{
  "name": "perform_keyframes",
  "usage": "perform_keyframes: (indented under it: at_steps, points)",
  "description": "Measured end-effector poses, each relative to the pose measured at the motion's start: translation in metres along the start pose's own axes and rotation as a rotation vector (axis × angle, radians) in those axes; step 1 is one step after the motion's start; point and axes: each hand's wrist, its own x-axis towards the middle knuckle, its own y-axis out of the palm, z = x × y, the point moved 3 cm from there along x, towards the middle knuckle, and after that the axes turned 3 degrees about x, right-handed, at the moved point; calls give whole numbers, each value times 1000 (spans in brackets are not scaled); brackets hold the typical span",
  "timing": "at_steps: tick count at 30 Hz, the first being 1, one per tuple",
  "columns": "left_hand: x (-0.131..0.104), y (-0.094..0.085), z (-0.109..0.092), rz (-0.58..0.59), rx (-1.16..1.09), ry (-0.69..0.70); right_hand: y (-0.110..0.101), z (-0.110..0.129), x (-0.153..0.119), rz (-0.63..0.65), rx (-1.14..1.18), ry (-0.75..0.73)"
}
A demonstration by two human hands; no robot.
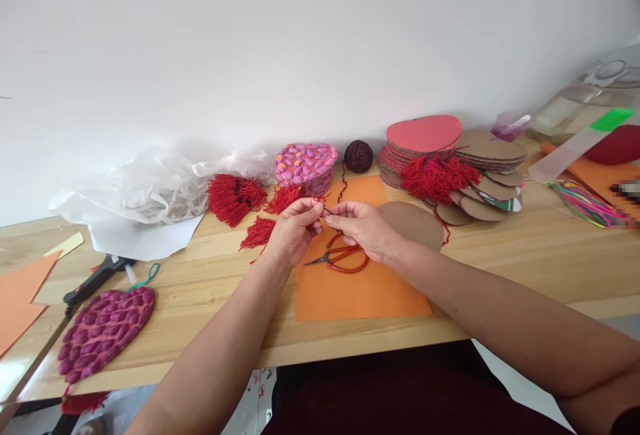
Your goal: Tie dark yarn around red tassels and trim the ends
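Note:
Above an orange sheet (363,295), my left hand (298,229) pinches a thin dark yarn. My right hand (364,227), nearly touching it, pinches the same yarn between thumb and fingers. A strand runs from the dark yarn ball (359,156) at the wall down toward my right hand. Red-handled scissors (345,259) lie on the sheet just below both hands, blades pointing left. Beside my left hand is a red yarn tassel (258,233), and other red tassels (235,199) lie behind it.
At left are a heart covered in purple pieces (107,331), a black glue gun (97,281) and a clear plastic bag (150,185). Heart-shaped cardboard pieces (424,133) are stacked behind my right hand. Colored cords (583,205) lie at right. The table's front edge (350,351) runs below my wrists.

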Motion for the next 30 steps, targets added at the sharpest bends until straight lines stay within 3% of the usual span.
perform_keyframes:
  at_steps: [14, 18, 22, 30]
  points:
    - [5, -4, 7, -10, 0, 92, 2, 2, -2, 25, -99, -97]
    - [5, -4, 6, -1, -31, 77, -2, 5, 1, -12, -49, -205]
    - [4, -2, 5, -1, -62, 61, -5, 9, 2, -38, -245, -350]
    - [2, 1, 8, -50, -2, 153, -5, 6, 1, -107, -412, -346]
